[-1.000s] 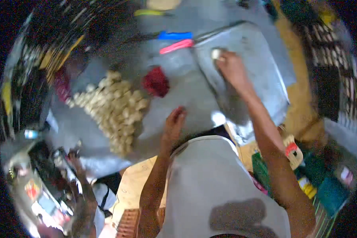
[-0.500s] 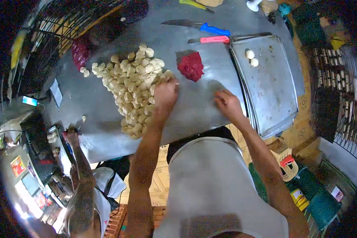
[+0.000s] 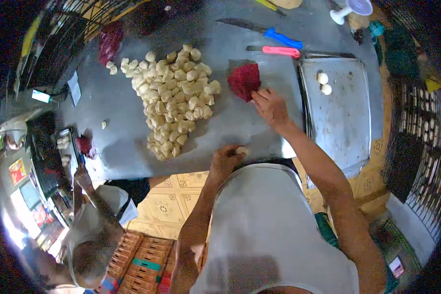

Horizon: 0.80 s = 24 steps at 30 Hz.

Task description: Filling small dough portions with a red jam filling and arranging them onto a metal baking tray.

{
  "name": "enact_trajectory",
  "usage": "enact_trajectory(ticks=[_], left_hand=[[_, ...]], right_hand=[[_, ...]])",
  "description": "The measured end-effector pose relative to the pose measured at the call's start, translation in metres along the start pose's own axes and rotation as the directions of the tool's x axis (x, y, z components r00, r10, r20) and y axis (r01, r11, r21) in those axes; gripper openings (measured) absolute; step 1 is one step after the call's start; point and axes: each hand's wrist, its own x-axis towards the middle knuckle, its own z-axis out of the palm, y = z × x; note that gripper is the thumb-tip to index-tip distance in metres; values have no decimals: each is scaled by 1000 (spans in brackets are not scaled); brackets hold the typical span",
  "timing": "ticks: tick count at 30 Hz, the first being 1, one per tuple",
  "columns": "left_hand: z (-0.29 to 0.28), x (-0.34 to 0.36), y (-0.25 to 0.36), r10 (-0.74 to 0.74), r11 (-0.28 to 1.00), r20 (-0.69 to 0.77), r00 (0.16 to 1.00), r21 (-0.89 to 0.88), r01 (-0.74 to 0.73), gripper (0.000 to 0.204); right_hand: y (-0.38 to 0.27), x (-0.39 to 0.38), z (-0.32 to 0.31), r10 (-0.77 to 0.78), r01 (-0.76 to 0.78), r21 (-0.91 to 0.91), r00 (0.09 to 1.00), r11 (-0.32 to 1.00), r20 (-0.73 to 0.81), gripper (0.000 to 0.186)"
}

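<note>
The metal baking tray point(image 3: 340, 132) serves as reference. The dark red paste mound point(image 3: 244, 81) sits on the grey table point(image 3: 259, 134), left of the tray and apart from it. The right hand point(image 3: 273, 110), between mound and tray, is the nearer hand. Its fingertips touch the mound's near-right edge, so the bulk of the mound lies beyond and to the left of them. Those fingers are curled; whether any paste is pinched between them cannot be told.

The mound is compact and shows no clear long axis; its narrower side faces near-right, toward the right hand.

The left hand point(image 3: 224, 162) is left of the tray, close to the table's near edge, and well apart from the mound. Its fingers are closed around a pale dough piece point(image 3: 242, 151), partly covered by them. The exposed part faces right, toward the tray side; the long axis cannot be determined.

Farther left of the tray than the mound lies a pile of dough pieces point(image 3: 174, 93). A blue-handled knife point(image 3: 283, 37) and a pink-handled knife point(image 3: 279, 51) lie beyond the tray's far-left corner. Two white dough balls point(image 3: 326, 89) rest on the tray's far part.
</note>
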Motion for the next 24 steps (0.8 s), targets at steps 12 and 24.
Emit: enact_trajectory(ticks=[12,24], left_hand=[[-14,56,33,4,984,-163,987,-173,-33,23],[-12,62,35,37,890,33,999,-456,-17,33]], right_hand=[[-26,-1,-42,224,-870,475,493,134,840,16],[-104,-45,-60,521,-550,425,831,719,193,32]])
